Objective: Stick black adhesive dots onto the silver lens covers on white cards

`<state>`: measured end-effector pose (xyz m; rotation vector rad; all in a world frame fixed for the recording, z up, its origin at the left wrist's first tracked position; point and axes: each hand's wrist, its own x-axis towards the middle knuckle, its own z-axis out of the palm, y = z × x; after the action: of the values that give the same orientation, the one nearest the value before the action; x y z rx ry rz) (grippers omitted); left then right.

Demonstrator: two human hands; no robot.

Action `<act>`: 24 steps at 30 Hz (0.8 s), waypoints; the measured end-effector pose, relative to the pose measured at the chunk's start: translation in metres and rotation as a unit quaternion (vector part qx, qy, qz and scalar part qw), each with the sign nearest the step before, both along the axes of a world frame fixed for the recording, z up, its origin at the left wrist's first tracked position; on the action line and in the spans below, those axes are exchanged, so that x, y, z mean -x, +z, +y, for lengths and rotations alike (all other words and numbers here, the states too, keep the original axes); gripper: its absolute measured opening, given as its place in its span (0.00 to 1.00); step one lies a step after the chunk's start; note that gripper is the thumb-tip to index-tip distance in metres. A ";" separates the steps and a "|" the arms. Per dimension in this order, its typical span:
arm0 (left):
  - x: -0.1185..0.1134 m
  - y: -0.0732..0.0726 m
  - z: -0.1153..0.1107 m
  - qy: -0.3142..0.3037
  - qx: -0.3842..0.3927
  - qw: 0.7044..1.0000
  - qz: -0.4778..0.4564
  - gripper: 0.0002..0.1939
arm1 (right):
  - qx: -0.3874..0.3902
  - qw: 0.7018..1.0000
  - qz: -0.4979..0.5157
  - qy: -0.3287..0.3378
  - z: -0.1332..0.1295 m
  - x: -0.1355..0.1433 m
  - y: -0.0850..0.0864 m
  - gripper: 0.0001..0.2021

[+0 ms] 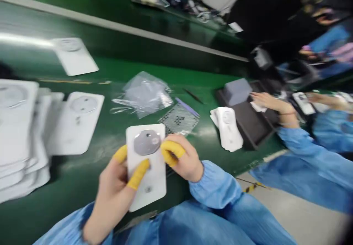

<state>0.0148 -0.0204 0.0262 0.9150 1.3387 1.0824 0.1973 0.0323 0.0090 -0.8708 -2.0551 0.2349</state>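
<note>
A white rounded flat panel [154, 197] with a grey round disc [145, 144] near its top is held in front of me, slightly tilted. My left hand [113, 188] grips its left edge, thumb across the front, with yellow covers on thumb and a finger. At the panel's right edge, beside the disc, my right hand [187, 160] is closed in a pinch, its yellow-covered fingertips curled together. What they pinch, if anything, is too small to make out. Just behind lie a perforated sheet [179, 119] and a pile of clear plastic film [146, 92].
Stacked white panels [16, 134] stand at the left, with another panel [77, 127] beside them and one panel [75, 57] farther back. Dark tweezers [193, 96] and a purple strip [187, 107] lie mid-table. At right, a co-worker's hand [271, 103] reaches over a black box [253, 123] near more white panels [228, 129].
</note>
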 end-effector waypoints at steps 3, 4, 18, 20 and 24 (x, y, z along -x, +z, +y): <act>-0.005 -0.001 0.004 0.017 0.013 0.999 -0.035 0.25 | -0.020 0.999 -0.033 0.034 -0.002 0.006 -0.004 0.08; -0.007 -0.002 0.005 0.018 0.006 0.999 -0.037 0.23 | -0.023 0.998 -0.044 0.040 -0.003 0.009 -0.005 0.07; -0.008 -0.008 -0.007 0.006 -0.084 0.994 0.066 0.21 | -0.020 0.995 -0.095 0.039 -0.010 0.012 -0.002 0.07; -0.007 -0.009 -0.007 0.001 -0.080 0.993 0.090 0.21 | -0.012 0.994 -0.102 0.033 -0.011 0.012 -0.003 0.07; -0.006 -0.014 -0.011 -0.023 -0.069 0.985 0.159 0.22 | -0.003 0.993 -0.106 0.047 -0.010 0.009 -0.001 0.09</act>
<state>0.0207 -0.0313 0.0125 1.2550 1.5069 1.0327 0.1882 0.0226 0.0077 -0.8247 -2.2961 0.1934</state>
